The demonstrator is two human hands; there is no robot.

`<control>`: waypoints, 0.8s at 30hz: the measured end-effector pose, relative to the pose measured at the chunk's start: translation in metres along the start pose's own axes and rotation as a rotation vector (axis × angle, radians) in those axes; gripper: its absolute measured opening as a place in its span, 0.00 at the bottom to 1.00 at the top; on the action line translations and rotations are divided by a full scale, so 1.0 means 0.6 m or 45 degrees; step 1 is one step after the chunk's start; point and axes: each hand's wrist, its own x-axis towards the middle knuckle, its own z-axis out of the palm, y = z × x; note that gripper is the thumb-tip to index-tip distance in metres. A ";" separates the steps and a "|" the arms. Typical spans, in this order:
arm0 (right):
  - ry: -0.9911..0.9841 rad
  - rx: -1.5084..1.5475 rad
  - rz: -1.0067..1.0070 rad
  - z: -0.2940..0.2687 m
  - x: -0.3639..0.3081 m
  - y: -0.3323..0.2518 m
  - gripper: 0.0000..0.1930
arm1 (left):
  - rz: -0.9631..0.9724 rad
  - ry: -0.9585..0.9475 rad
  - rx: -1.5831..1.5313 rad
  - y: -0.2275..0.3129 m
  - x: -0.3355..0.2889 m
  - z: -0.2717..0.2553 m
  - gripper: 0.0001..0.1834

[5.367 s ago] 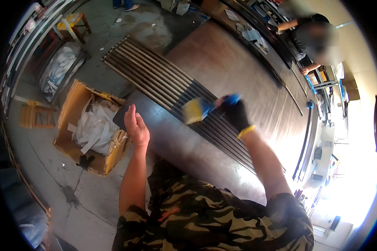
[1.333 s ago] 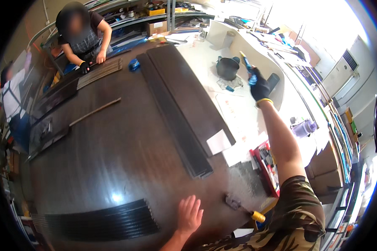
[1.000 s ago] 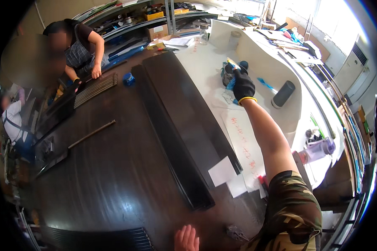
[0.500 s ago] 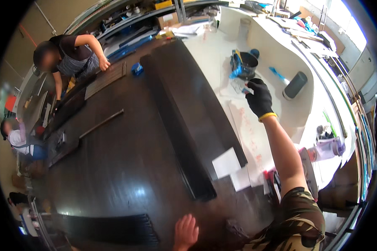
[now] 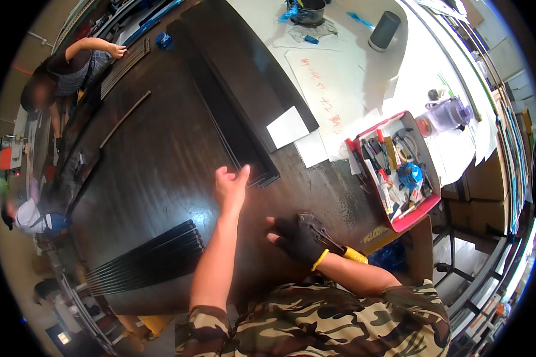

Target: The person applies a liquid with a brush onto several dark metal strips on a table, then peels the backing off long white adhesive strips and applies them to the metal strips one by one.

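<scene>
- Right hand [image 5: 298,238]: black fingerless glove, yellow cuff, fingers spread, palm down over the dark table [image 5: 161,160]. Grips nothing.
- One wire brush [image 5: 327,235] with a yellow handle lies under and just at 3 o'clock of the right hand; the hand covers part of its head. Touching or not: cannot tell.
- Left hand [image 5: 231,185]: bare, open and flat, fingers loosely together pointing to 12 o'clock. Holds nothing; resting on or just above the table, cannot tell which.
- One stack of long dark flat strips [image 5: 244,113] runs from just 1 o'clock of the left hand up toward 11 o'clock.
- One bundle of black rods [image 5: 149,256] at 8 o'clock of the left hand, near the table edge; individual rods too fine to count.
- Two white paper sheets [image 5: 289,126] at 1 o'clock of the left hand, on the strip stack's end.
- One red tray [image 5: 423,211] of mixed hand tools at 2 o'clock of the right hand.
- One grey cylinder [image 5: 385,30] and one dark pot [image 5: 307,12] at 12–1 o'clock, far end of the white bench [image 5: 363,77].
- Surface: dark glossy wood table, adjoining white bench on its right.
- Room: cluttered workshop. One person [image 5: 71,65] leans over the table at 10 o'clock; another person [image 5: 33,214] at 9 o'clock.
</scene>
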 end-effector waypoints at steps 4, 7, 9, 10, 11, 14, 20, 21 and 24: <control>0.134 0.268 0.033 0.018 0.037 -0.002 0.32 | -0.092 0.005 0.213 0.027 0.032 0.019 0.48; 0.272 0.482 0.256 0.022 0.098 -0.006 0.32 | -0.144 -0.051 0.155 0.027 0.042 0.023 0.40; 0.246 0.564 0.388 0.030 0.123 -0.026 0.32 | -0.233 -0.165 -0.041 0.017 0.058 0.022 0.30; 0.228 0.605 0.453 0.034 0.130 -0.037 0.31 | -0.280 -0.207 -0.128 0.012 0.064 0.020 0.28; 0.220 0.439 0.394 0.038 0.129 -0.048 0.31 | -0.329 -0.252 -0.214 0.008 0.069 0.018 0.27; 0.271 0.682 0.305 0.082 0.139 -0.031 0.30 | -0.374 -0.286 -0.336 0.003 0.078 0.012 0.23; 0.237 0.799 0.444 0.054 0.104 -0.056 0.28 | -0.409 -0.302 -0.494 -0.008 0.077 0.000 0.28; 0.333 0.707 0.388 0.053 0.110 -0.037 0.28 | -0.432 -0.347 -0.533 0.000 0.074 0.000 0.29; 0.552 0.334 0.163 0.055 0.132 0.003 0.26 | -0.348 -0.219 -0.432 -0.018 0.072 0.010 0.24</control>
